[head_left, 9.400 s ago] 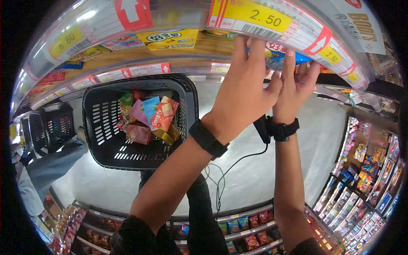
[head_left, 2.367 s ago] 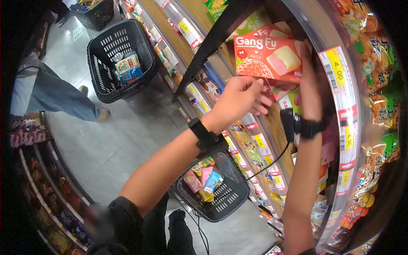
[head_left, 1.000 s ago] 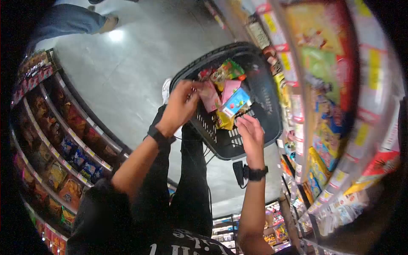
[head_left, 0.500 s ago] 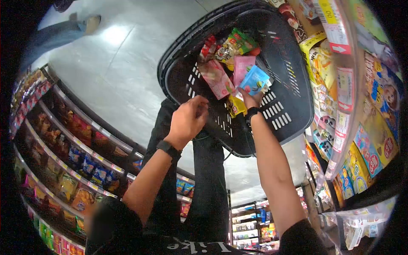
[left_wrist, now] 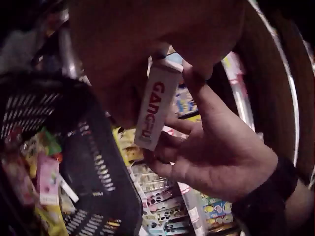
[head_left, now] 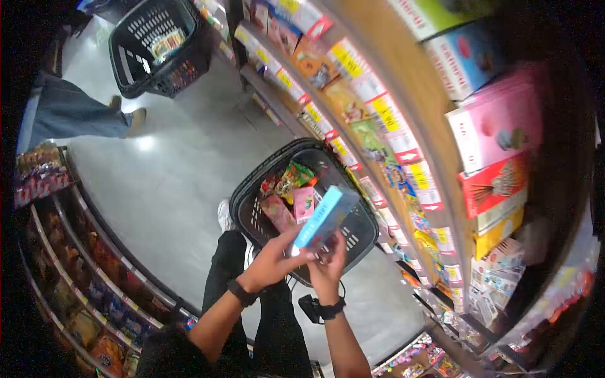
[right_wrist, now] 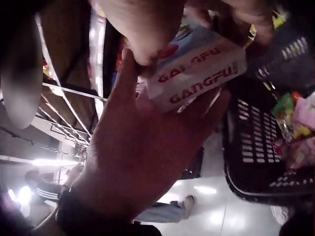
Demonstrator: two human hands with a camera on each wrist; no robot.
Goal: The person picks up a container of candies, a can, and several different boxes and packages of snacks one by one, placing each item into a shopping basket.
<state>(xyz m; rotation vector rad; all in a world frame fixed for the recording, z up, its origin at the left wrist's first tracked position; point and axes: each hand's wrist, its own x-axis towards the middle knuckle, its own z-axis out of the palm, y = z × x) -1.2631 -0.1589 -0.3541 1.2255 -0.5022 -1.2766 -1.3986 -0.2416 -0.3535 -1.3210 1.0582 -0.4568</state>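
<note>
Both hands hold a blue and white box (head_left: 324, 217) above the near side of a black basket (head_left: 363, 220) in the head view. The left hand (head_left: 270, 263) pinches its lower left end, and the right hand (head_left: 329, 268) grips it from below. In the left wrist view the box's white side (left_wrist: 156, 108) reads GANGFU, with the right hand's (left_wrist: 226, 147) fingers curled at it. The right wrist view has the box (right_wrist: 197, 73) between the right palm (right_wrist: 147, 147) and the left hand (right_wrist: 147, 27). A pink box (head_left: 304, 203) and several colourful packets lie in the basket.
Shelves with price tags (head_left: 391, 123) and boxed snacks (head_left: 501, 126) curve along the right. Another black basket (head_left: 179, 79) stands upper left, near a person's legs (head_left: 82, 113). Lower shelves of packets (head_left: 82, 271) run along the left.
The blue box has come up out of the basket in the right hand, and the left hand has moved across to hold it too. The head view has shifted, showing more of the right shelves.
</note>
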